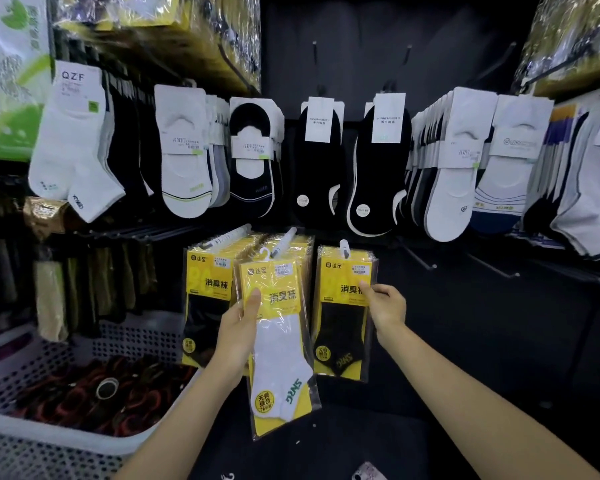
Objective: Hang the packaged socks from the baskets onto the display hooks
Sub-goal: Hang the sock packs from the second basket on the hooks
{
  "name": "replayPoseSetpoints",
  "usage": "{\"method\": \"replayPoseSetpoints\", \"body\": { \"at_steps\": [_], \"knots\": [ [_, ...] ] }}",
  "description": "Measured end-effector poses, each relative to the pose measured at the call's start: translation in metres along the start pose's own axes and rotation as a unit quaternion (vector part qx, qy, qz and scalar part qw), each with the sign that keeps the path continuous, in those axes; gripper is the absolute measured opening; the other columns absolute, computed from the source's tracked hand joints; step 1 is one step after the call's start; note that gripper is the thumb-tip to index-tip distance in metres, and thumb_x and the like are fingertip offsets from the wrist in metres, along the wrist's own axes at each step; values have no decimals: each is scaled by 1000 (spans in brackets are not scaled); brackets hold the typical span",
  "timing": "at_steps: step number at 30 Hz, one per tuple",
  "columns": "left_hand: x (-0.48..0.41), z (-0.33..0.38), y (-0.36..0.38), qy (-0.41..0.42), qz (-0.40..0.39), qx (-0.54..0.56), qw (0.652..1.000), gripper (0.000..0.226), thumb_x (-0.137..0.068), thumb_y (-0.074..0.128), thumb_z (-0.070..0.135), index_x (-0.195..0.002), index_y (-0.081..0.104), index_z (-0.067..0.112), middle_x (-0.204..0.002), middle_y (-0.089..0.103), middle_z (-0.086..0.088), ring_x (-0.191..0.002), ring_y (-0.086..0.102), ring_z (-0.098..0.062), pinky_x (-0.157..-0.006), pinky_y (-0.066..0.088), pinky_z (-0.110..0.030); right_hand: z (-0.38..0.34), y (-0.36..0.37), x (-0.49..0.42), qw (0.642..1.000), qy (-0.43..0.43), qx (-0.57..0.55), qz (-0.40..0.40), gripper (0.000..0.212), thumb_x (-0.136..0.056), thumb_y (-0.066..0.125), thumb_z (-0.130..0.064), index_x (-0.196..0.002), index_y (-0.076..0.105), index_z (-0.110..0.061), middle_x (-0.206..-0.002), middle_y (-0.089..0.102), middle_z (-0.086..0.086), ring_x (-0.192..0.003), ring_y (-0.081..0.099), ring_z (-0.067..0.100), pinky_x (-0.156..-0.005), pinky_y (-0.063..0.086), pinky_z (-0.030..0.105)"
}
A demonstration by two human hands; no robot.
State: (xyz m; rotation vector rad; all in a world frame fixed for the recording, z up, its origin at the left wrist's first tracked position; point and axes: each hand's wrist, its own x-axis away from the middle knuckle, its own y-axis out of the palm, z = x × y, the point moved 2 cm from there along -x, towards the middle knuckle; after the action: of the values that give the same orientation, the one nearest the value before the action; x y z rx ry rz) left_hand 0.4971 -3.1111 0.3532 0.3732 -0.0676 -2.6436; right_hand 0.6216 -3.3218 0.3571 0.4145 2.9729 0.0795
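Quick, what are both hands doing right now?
Left hand: grips the white-sock pack.
Right hand: pinches the edge of the hanging black-sock pack.

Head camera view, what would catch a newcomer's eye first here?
Brightest at centre is the yellow white-sock pack, gripped by the left hand in front of the hung packs, while the right hand pinches a hanging black-sock pack beside it. Above them runs a row of white and black socks on cards, and a white perforated basket sits at lower left.
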Motion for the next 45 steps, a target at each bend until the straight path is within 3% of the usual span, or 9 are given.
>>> {"method": "replayPoseSetpoints", "body": {
  "at_steps": [4,7,10,16,19,25,29,37,45],
  "knots": [
    [4,-1,3,-8,-14,-14,1000,17,-95,45,46,-79,49,41,-72,51,27,-60,52,16,-52,37,-5,8,-11,3,999,22,21,35,28,-86,69,-19,-109,59,-7,-84,58,-4,-85,57,14,-72,41,22],
    [7,-5,8,-22,-34,-16,999,12,-95,44,49,-95,51,40,-77,51,27,-71,50,10,-67,38,-10,6,-16,16,1000,3,22,-19,25,-88,67,-22,-108,58,-11,-105,61,5,-96,58,17,-84,49,31],
    [14,-8,22,-36,-76,-31,996,24,-94,42,52,-84,55,34,-82,53,13,-72,50,0,-63,35,-16,-2,-14,42,991,-10,6,-133,6,-93,60,-28,-96,60,-22,-104,65,1,-92,62,12,-77,51,23],
    [29,-4,59,-22,-132,-32,990,23,-97,45,41,-99,65,30,-97,71,10,-82,67,5,-65,48,-8,-9,-15,72,968,-5,-25,-251,22,-93,58,-32,-106,66,-16,-101,73,2,-90,70,13,-75,56,25],
    [34,-3,70,-24,-140,-27,990,28,-97,46,37,-113,63,22,-108,70,3,-97,66,-8,-83,52,-22,-11,-26,70,970,2,-57,-236,19,-93,59,-25,-106,66,-13,-98,74,4,-83,71,13,-62,53,20],
    [33,-10,77,-21,-153,-32,987,40,-96,49,38,-133,48,20,-121,63,1,-110,60,-12,-89,50,-27,-6,-46,56,989,-5,-63,-131,15,-97,53,-19,-100,64,-10,-92,72,4,-82,69,14,-65,54,22],
    [29,-17,79,-28,-151,-39,987,46,-97,47,39,-140,40,25,-130,55,3,-118,53,-12,-69,42,-14,-12,-42,43,992,-52,-46,-103,11,-97,54,-17,-92,63,-12,-84,70,0,-71,67,5,-53,50,11],
    [2,-24,86,-8,-119,-65,991,51,-98,45,36,-146,32,22,-140,47,3,-109,43,-2,-80,37,-13,-17,-9,19,991,-87,-13,-97,14,-95,56,-16,-84,63,-14,-82,70,1,-72,66,10,-66,54,24],
    [-11,-33,98,2,-122,-90,988,56,-100,44,31,-149,23,17,-145,42,-1,-119,42,-5,-95,36,-22,2,-1,0,997,-12,-3,-74,15,-91,63,-23,-91,65,-8,-94,68,8,-83,65,18,-74,53,28]
  ]
}}
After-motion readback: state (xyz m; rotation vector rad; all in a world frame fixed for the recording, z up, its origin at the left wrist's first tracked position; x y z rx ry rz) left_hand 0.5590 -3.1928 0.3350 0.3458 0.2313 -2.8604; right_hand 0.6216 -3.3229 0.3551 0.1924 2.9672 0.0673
